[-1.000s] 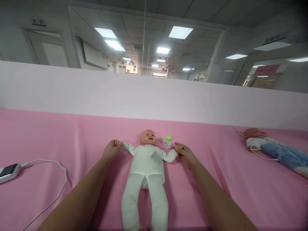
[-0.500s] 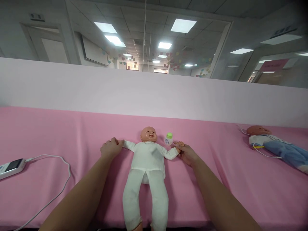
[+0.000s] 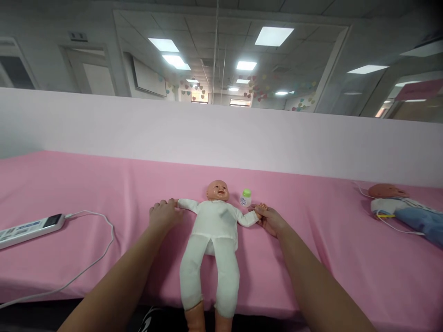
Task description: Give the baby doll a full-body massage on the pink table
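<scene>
The bald, smooth plastic baby doll [image 3: 217,221] in a white cloth top and trousers is lying face up on the pink cloth-covered table [image 3: 138,184], arms spreading to both sides and lower legs reaching the near edge.

Your right hand [image 3: 271,220] is holding the doll's small tan left hand [image 3: 262,208], thumb and fingers clamping around it. You are handling it best by supporting it from below, with no twist at the wrist. Your left hand [image 3: 166,214] is lying knuckles up at the end of the opposite sleeve; its underside is hidden, so I cannot tell whether those fingers are gripping or only covering the doll there. Aim for matching, light pressure on both sides, so that neither arm is tugging the top askew.

Just beyond your right fingers, a small clear bottle with a light green cap [image 3: 245,198] is resting near the doll's head; give it room. On your left, a long white plastic device with a dark screen [image 3: 32,229] is trailing a thin white cable [image 3: 111,240], which your forearm should be clearing. Farther right, a second doll in blue and white clothes [image 3: 415,219] is lying well apart.
</scene>
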`<action>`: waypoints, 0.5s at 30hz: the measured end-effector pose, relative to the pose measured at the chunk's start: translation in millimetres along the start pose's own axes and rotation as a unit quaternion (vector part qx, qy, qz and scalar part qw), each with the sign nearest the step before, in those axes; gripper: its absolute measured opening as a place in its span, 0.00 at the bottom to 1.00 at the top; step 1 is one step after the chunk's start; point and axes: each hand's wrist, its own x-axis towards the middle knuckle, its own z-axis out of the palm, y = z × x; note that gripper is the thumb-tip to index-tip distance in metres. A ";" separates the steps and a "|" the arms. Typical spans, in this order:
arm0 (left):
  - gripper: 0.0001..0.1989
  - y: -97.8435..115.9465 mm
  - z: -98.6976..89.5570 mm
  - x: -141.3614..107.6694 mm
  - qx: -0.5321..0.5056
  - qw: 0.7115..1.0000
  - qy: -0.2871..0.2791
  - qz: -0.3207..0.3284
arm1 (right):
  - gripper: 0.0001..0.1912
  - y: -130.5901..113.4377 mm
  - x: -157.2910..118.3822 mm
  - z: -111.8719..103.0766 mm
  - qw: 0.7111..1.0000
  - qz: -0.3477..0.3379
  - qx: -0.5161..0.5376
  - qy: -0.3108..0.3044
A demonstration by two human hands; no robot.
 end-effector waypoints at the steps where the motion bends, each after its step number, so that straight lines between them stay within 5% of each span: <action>1: 0.30 2.5 -4.7 -14.9 0.005 0.999 0.010 0.039 | 0.17 0.3 -0.2 -0.2 1.000 -0.001 -0.001 -0.004; 8: 0.21 -13.5 -21.2 -146.2 -0.087 0.957 0.076 0.265 | 0.18 3.5 2.4 -5.2 1.000 0.017 -0.001 -0.006; 12: 0.32 -37.7 2.4 -208.3 -0.132 0.906 0.088 0.394 | 0.20 1.8 -0.4 -4.5 1.000 0.009 -0.011 -0.011; 15: 0.29 -47.6 25.4 -235.7 -0.096 0.889 0.111 0.433 | 0.22 2.2 -2.1 -5.6 1.000 0.004 -0.021 -0.011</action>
